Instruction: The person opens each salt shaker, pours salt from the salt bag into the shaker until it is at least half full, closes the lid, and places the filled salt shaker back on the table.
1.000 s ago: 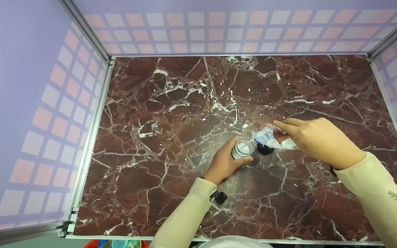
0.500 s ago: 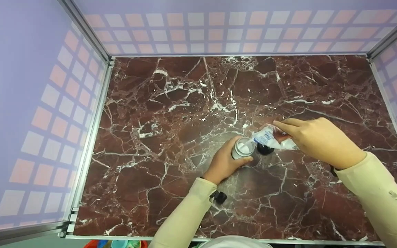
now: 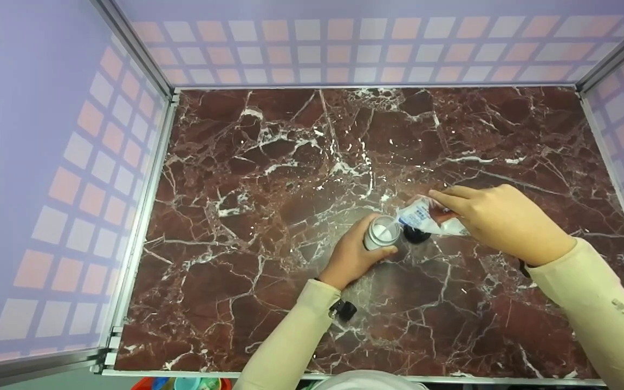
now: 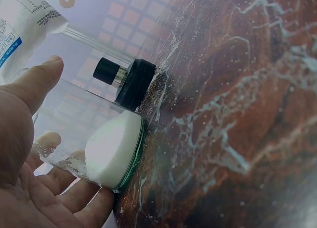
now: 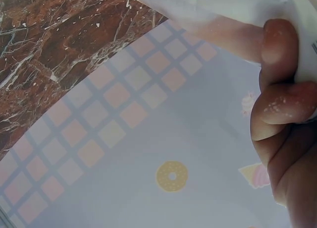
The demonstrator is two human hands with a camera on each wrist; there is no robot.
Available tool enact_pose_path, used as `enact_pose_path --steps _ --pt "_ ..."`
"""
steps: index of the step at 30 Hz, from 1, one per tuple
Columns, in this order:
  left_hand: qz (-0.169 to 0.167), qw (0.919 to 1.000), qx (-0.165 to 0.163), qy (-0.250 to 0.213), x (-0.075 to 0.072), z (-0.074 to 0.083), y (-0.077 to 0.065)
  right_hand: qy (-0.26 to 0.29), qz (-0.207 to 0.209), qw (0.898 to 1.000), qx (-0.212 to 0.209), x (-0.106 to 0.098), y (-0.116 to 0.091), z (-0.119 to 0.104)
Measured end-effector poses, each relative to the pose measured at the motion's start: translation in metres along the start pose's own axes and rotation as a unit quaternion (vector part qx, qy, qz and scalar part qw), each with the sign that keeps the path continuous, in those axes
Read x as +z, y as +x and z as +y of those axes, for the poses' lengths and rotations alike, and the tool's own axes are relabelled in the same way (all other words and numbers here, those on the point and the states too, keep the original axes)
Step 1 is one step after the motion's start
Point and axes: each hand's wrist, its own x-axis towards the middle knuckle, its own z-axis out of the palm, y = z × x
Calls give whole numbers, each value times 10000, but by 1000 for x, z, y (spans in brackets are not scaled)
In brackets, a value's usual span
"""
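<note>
My left hand (image 3: 354, 254) curls round a clear glass jar (image 3: 384, 232) that stands lidless on the table. White powder (image 4: 113, 148) lies sloped in the jar's bottom in the left wrist view. My right hand (image 3: 491, 216) grips a white plastic bag (image 3: 421, 215) with blue print, tipped so its corner is right at the jar's mouth. A thin white stream runs from that corner into the jar. Beneath the bag sits a black lid with a knob (image 4: 133, 82), just right of the jar. White grains cling to a finger (image 5: 287, 106) of my right hand.
The dark red marbled table (image 3: 236, 314) has white grains scattered about. Purple panels with pink and white squares (image 3: 312, 43) wall in its back and sides. A red container (image 3: 141, 384) with colourful things is below the front edge.
Both hands, the jar and the bag keep their places. The powder in the jar and the stream from the bag look much the same.
</note>
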Motion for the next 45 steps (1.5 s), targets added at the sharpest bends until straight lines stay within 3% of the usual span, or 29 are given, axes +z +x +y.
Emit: enact_pose_path --steps 28,45 --pt "-28 9999 -121 56 1 -1 2 -96 -330 9993 -120 -4 9 -3" --pt "-66 9995 -260 159 1 2 2 -149 -176 9994 -242 -5 13 -1"
